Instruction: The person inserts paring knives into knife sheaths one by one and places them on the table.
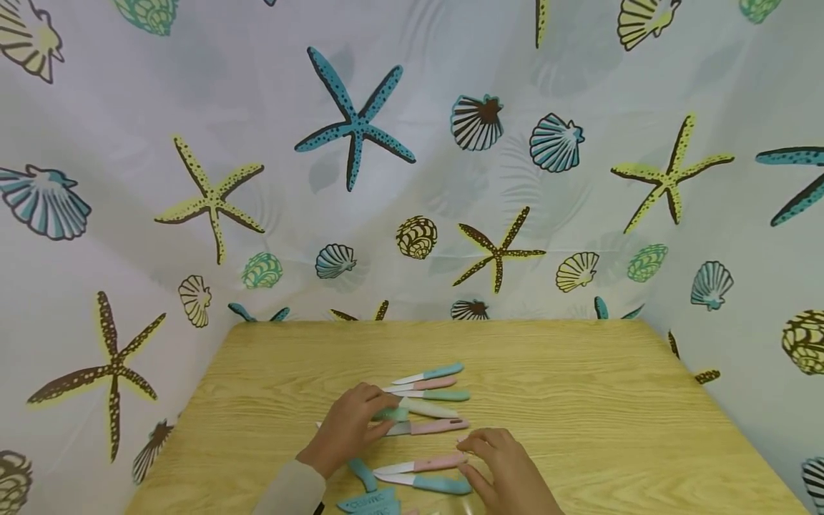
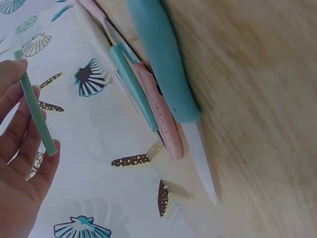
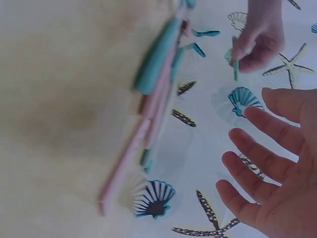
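Note:
In the head view my left hand (image 1: 344,429) pinches a light green blade cover (image 1: 390,414) over the row of knives. The left wrist view shows this green cover (image 2: 37,106) edge-on between thumb and fingertips. Close beside it lie a cream-handled knife (image 1: 430,408) and a pink-handled knife (image 1: 440,427). My right hand (image 1: 508,468) holds nothing, its fingers spread and slightly bent in the right wrist view. Its fingertips hover by the handle ends of another pink knife (image 1: 439,461) and a blue-handled knife (image 1: 442,485), both with white blades.
Beyond my left hand lie blue (image 1: 444,371), pink (image 1: 436,383) and green (image 1: 446,395) knives. Nearer me are blue blade covers (image 1: 368,501) with lettering and a blue handle (image 1: 362,474). A shell-and-starfish cloth (image 1: 399,179) surrounds the wooden table (image 1: 579,386).

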{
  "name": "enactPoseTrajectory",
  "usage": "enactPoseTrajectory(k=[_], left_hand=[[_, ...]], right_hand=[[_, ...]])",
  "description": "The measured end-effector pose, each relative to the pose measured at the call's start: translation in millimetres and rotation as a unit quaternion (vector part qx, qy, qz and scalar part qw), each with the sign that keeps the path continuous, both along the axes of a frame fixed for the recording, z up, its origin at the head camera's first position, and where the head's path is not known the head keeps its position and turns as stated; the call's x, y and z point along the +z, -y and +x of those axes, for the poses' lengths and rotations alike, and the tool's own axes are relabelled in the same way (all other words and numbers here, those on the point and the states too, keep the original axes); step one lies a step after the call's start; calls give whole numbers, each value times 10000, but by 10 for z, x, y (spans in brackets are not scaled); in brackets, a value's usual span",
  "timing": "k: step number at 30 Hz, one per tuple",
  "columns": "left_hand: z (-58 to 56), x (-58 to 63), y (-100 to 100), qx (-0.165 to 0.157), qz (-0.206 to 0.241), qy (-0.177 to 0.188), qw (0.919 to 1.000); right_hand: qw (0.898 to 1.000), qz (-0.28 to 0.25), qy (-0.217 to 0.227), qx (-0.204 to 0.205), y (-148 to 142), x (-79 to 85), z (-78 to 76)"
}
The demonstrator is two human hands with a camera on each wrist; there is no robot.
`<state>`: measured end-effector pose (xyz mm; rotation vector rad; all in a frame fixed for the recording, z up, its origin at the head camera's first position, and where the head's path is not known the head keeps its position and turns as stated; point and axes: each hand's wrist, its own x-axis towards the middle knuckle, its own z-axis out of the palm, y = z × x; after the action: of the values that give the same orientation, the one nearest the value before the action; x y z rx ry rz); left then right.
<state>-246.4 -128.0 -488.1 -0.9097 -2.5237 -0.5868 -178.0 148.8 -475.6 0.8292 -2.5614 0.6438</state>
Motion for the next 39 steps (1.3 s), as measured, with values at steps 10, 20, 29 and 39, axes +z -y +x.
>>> enactPoseTrajectory(k=[10,20,29,39], left_hand=[[122,47,66,-41,553,258,9981],[194,18,104,7,698,353,9969],[220,-31,163,1,635,372,9973],[267,-17,185,37,561,357,9978]], right_hand=[[9992,-85,312,-248,133,251,-481],[9890,-386,1170,-816,170,81,-818],[9782,-273,1718,-1133,196,-73,-943],[9809,-179,1686,-949,268,-199,-1067]])
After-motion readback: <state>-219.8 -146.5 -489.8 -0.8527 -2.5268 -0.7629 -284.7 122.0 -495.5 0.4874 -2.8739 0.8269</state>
